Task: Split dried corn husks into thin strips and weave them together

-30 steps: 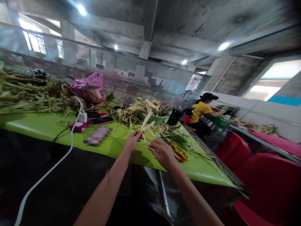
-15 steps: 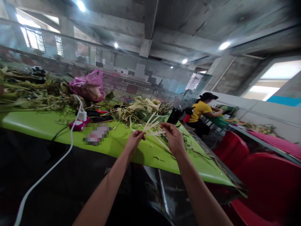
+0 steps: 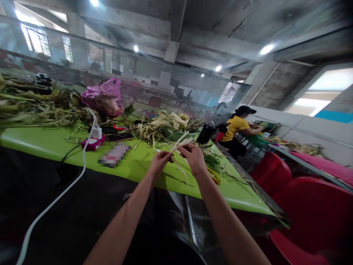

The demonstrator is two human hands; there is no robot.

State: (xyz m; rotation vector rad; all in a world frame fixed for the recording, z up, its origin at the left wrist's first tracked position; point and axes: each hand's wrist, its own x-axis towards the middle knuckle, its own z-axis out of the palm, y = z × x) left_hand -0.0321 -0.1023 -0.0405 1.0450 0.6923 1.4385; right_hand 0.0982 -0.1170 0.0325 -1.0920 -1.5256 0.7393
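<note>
Pale strips of dried plant fibre (image 3: 180, 141) stick up and fan out between my two hands, over the green tabletop (image 3: 171, 176). My left hand (image 3: 161, 162) is closed in a pinch round their lower part. Close beside it, my right hand (image 3: 193, 156) pinches the strips a little higher up, with its fingertips near the left ones. One strip hangs down below the hands toward the table. Past the hands lies a heap of dried husks and leaves (image 3: 172, 123). Yellow-handled scissors (image 3: 214, 176) lie partly hidden behind my right wrist.
A phone (image 3: 120, 137) and a pink power block (image 3: 93, 143) with a white cable (image 3: 68, 186) lie to the left. Behind them sits a purple plastic bag (image 3: 103, 97). Red chairs (image 3: 311, 209) stand at right; a person in yellow (image 3: 234, 129) works farther off.
My right hand has moved left, up against my left hand. The strips are bunched closer, one now hanging down. The scissors have come into view by my right wrist.
</note>
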